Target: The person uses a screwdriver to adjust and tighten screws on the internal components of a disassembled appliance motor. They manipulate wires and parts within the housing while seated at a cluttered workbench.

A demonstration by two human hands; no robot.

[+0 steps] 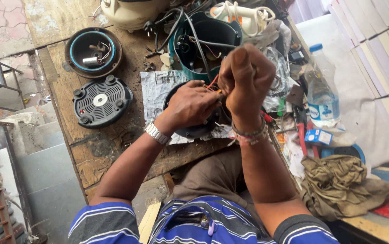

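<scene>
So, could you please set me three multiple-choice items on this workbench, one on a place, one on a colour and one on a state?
1. Where does the plastic water bottle stand?
A. right of the hands
B. left of the hands
C. on the floor

2. What colour is the open appliance housing behind the hands?
A. red
B. teal
C. yellow

3. What are the left hand and right hand doing?
A. resting flat
B. pinching thin wires
C. holding the bottle

Answers: 1 A, it stands at the bench's right side; 2 B, its walls are teal; 3 B, both sets of fingers close on the wires.
</scene>
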